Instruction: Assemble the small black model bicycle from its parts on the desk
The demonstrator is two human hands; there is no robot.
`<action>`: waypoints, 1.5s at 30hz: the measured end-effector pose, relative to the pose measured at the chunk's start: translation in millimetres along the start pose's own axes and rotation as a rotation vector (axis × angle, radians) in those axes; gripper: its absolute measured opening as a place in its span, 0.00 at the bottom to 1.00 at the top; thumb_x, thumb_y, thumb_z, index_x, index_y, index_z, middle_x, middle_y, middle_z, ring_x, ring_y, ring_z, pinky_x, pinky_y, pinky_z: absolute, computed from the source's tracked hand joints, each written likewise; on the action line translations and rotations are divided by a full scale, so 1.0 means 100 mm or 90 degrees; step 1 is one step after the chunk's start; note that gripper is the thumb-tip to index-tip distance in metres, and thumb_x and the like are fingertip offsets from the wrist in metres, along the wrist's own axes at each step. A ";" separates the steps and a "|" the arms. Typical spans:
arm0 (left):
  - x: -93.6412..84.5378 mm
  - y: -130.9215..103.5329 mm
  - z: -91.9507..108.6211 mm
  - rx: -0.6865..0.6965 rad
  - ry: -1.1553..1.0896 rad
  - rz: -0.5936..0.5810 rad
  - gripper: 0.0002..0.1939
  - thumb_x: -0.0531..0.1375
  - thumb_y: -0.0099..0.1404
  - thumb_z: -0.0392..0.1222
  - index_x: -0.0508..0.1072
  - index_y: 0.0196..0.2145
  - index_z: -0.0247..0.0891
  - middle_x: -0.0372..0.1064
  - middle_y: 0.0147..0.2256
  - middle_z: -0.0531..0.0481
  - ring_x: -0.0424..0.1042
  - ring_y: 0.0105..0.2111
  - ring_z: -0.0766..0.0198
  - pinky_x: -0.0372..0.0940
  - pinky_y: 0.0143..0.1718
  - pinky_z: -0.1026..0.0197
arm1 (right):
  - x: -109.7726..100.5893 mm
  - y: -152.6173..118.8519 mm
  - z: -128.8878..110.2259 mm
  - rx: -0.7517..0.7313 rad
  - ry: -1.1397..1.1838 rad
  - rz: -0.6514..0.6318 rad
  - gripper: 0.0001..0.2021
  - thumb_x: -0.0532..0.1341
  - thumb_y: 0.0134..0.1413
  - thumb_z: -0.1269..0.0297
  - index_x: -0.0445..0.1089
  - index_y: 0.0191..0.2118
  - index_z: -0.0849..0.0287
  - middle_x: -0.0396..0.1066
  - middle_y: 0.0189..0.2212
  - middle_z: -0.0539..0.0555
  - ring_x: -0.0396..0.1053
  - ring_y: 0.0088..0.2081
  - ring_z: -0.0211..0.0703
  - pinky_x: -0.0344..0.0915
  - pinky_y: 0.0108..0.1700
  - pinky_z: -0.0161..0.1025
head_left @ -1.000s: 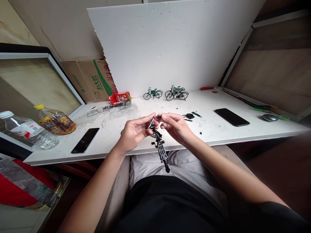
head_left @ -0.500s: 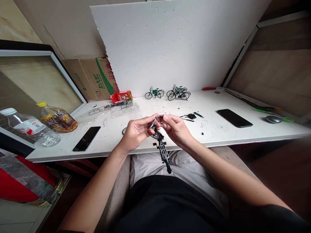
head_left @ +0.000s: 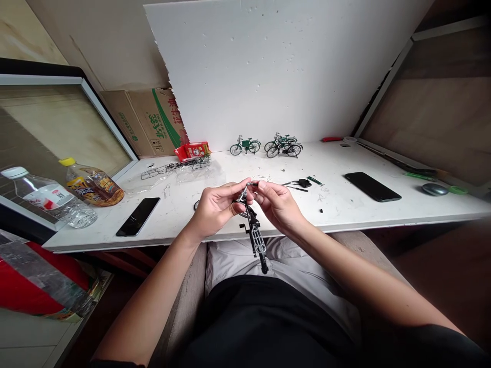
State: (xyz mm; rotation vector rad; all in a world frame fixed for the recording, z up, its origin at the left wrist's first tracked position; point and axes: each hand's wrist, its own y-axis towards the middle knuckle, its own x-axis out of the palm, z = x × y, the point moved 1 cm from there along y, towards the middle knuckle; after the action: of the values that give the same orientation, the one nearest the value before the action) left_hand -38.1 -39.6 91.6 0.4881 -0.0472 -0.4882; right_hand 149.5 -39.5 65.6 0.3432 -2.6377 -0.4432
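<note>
A black miniature bicycle (head_left: 258, 240) with a silver rear rack hangs over the front table edge, its rear pointing toward my lap. My left hand (head_left: 213, 209) is closed round its front end near the silver handlebar (head_left: 243, 194). With thumb and forefinger, my right hand (head_left: 276, 202) pinches the right end of that handlebar; whether a small separate piece sits between those fingertips is too small to tell. Part of a dark wheel-like ring (head_left: 196, 205) shows on the table behind my left hand, mostly hidden.
Miniature bicycles, a green one (head_left: 245, 145) and an overlapping group (head_left: 284, 146), stand by the white board. Small black parts (head_left: 304, 182) lie beyond my right hand. Phones (head_left: 138, 216) (head_left: 372, 187) lie on both sides. Bottles (head_left: 94, 185) lie left; a mouse (head_left: 434, 189) sits right.
The bicycle's rear end has swung slightly left, and its rack is turned a little. Both hands keep nearly the same grip at the handlebar. The whole view has shifted slightly.
</note>
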 end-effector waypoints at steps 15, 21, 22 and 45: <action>-0.02 0.01 -0.08 0.027 -0.026 -0.013 0.27 0.75 0.63 0.40 0.82 0.59 0.39 0.80 0.44 0.41 0.78 0.44 0.58 0.78 0.45 0.57 | 0.05 -0.02 -0.02 0.031 0.008 0.031 0.18 0.77 0.52 0.44 0.80 0.32 0.55 0.75 0.32 0.52 0.71 0.36 0.42 0.74 0.49 0.44; 0.00 -0.01 -0.09 0.017 -0.018 -0.007 0.27 0.74 0.62 0.37 0.82 0.59 0.39 0.79 0.46 0.40 0.78 0.48 0.53 0.78 0.48 0.54 | 0.06 -0.03 -0.02 0.034 0.005 0.021 0.19 0.76 0.53 0.44 0.78 0.29 0.55 0.72 0.29 0.51 0.69 0.36 0.42 0.73 0.47 0.44; 0.00 -0.01 -0.09 0.018 -0.017 -0.006 0.27 0.74 0.62 0.37 0.82 0.59 0.39 0.80 0.46 0.40 0.78 0.48 0.53 0.78 0.48 0.54 | 0.06 -0.03 -0.02 0.034 0.008 0.021 0.19 0.76 0.53 0.45 0.78 0.29 0.55 0.72 0.29 0.51 0.69 0.35 0.42 0.72 0.46 0.43; -0.02 0.10 -0.28 -0.102 -0.019 0.154 0.43 0.80 0.54 0.50 0.77 0.64 0.31 0.82 0.47 0.38 0.81 0.50 0.49 0.73 0.61 0.44 | -0.94 0.42 -0.40 -0.041 -0.431 0.062 0.21 0.69 0.63 0.42 0.84 0.46 0.56 0.83 0.49 0.60 0.79 0.48 0.49 0.77 0.51 0.46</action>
State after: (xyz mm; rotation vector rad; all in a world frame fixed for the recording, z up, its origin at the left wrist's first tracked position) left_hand -30.8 -18.3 71.4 0.3129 -0.0946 -0.2600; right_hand 243.2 17.7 79.0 0.0384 -3.2604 -0.7098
